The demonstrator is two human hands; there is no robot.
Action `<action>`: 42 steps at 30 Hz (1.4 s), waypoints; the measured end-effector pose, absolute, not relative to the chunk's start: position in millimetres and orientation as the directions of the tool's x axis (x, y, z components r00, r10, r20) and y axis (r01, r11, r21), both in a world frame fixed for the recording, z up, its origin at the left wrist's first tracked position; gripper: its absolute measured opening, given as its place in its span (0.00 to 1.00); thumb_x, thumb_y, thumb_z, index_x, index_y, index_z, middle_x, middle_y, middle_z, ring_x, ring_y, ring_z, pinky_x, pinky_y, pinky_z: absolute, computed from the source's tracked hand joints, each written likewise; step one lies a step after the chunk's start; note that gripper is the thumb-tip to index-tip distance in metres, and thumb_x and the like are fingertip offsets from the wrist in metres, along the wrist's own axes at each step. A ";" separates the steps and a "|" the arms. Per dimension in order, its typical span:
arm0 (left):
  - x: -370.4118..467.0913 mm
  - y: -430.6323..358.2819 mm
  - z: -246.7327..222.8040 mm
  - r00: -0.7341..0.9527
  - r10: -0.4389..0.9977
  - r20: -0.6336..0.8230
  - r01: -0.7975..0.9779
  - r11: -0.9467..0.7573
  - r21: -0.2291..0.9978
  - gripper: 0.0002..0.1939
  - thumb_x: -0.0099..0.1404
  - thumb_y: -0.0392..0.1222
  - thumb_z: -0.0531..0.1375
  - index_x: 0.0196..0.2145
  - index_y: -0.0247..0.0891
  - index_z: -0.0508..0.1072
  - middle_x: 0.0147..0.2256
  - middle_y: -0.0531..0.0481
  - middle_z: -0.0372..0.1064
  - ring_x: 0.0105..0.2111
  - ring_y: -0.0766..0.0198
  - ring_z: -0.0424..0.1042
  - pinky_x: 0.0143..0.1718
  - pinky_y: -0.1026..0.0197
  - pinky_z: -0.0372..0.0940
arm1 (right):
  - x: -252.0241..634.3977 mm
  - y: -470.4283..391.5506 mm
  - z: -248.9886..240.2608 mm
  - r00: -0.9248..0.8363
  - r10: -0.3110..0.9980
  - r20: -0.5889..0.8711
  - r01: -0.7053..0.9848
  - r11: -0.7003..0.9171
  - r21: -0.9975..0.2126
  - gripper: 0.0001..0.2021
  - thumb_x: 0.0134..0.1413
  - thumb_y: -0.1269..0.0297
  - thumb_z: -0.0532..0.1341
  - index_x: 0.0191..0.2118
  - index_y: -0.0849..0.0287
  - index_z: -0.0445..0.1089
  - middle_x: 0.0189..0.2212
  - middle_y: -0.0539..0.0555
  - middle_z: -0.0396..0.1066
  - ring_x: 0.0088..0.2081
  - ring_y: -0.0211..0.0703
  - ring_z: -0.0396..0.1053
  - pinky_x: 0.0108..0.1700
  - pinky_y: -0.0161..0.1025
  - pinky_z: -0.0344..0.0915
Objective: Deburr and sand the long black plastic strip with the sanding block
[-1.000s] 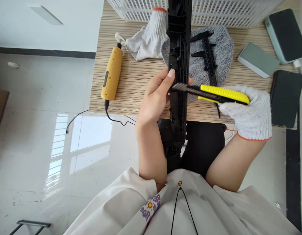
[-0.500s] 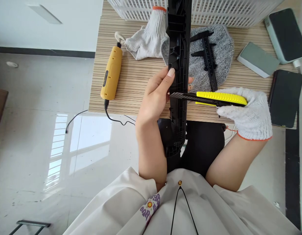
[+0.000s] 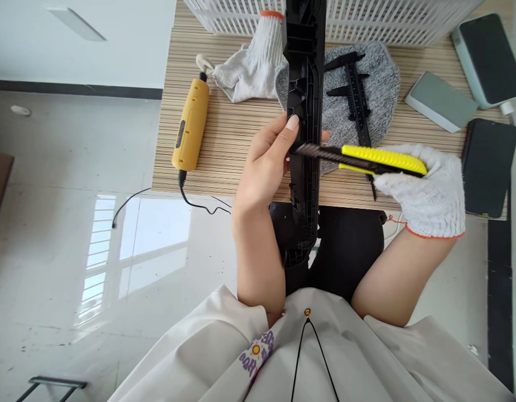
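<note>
My bare left hand (image 3: 268,159) is closed around a long black plastic part (image 3: 304,184), thumb on its near face and fingertips showing past its right edge. The part stands lengthwise in front of me, its lower end over my lap. In a white knit glove, my right hand (image 3: 429,187) grips a yellow and black utility knife (image 3: 383,159). Its extended blade points left and lies across the black part, just below my left thumb; whether it touches the plastic I cannot tell. Behind the part, a black caliper (image 3: 358,106) rests on a grey fuzzy cloth (image 3: 383,84).
A yellow corded rotary tool (image 3: 191,125) lies at the table's left, beside a white glove (image 3: 255,70). A white slatted basket (image 3: 379,22) stands at the back. On the right are a black phone (image 3: 490,167), a grey-green box (image 3: 442,100) and a pale green device (image 3: 490,61).
My right hand has raised the knife slightly away from me, and its blade now tilts, sitting higher on the black part. The left hand and the part have hardly moved.
</note>
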State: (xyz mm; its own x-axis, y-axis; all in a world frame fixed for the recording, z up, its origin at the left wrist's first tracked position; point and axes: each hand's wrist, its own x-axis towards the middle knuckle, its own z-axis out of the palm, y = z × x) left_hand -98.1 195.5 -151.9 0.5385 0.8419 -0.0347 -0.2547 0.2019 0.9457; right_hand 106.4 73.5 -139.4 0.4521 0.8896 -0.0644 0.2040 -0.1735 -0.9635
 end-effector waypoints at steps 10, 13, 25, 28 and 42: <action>-98.5 194.8 -149.0 0.497 0.868 -0.020 -0.279 0.182 0.943 0.13 0.67 0.53 0.61 0.36 0.41 0.75 0.35 0.47 0.77 0.30 0.61 0.75 0.25 0.62 0.70 | 112.8 69.6 -141.3 0.491 0.869 -0.065 0.248 -0.211 -0.945 0.19 0.31 0.71 0.74 0.37 0.51 0.82 0.25 0.44 0.77 0.24 0.36 0.74 0.25 0.29 0.72; -99.0 195.4 -148.7 0.491 0.870 -0.044 -0.237 0.181 0.954 0.14 0.66 0.54 0.61 0.38 0.41 0.75 0.34 0.48 0.76 0.30 0.62 0.76 0.26 0.64 0.70 | 112.9 69.9 -143.2 0.535 0.844 -0.047 0.223 -0.194 -0.955 0.18 0.32 0.72 0.73 0.37 0.52 0.82 0.23 0.44 0.76 0.21 0.34 0.71 0.22 0.27 0.69; -98.5 195.9 -150.5 0.482 0.876 -0.027 -0.265 0.175 0.948 0.10 0.69 0.48 0.59 0.44 0.43 0.75 0.30 0.51 0.73 0.30 0.63 0.75 0.31 0.60 0.70 | 107.7 71.2 -139.7 0.493 0.863 -0.108 0.170 -0.218 -0.961 0.18 0.29 0.71 0.74 0.35 0.51 0.82 0.22 0.44 0.76 0.21 0.33 0.69 0.21 0.27 0.67; -97.8 195.8 -152.7 0.458 0.888 -0.047 -0.221 0.165 0.961 0.12 0.66 0.53 0.61 0.42 0.45 0.75 0.29 0.51 0.73 0.29 0.62 0.75 0.26 0.61 0.68 | 107.7 71.9 -141.2 0.541 0.839 -0.052 0.157 -0.162 -0.974 0.17 0.31 0.70 0.74 0.35 0.50 0.82 0.21 0.43 0.75 0.20 0.31 0.68 0.20 0.27 0.66; -98.1 198.6 -152.4 0.398 0.916 -0.043 -0.214 0.138 0.967 0.11 0.61 0.49 0.67 0.34 0.39 0.74 0.31 0.51 0.74 0.31 0.64 0.76 0.31 0.63 0.70 | 104.9 75.0 -140.0 0.541 0.841 -0.030 0.192 -0.159 -0.968 0.16 0.35 0.70 0.73 0.36 0.50 0.82 0.20 0.42 0.73 0.19 0.30 0.65 0.20 0.26 0.63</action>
State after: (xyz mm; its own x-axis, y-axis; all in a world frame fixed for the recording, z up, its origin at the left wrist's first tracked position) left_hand -98.1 198.6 -152.4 0.3983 0.9163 -0.0426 -0.2144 0.1381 0.9669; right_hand 104.9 75.0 -140.0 0.5406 0.8407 -0.0304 0.1921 -0.1586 -0.9685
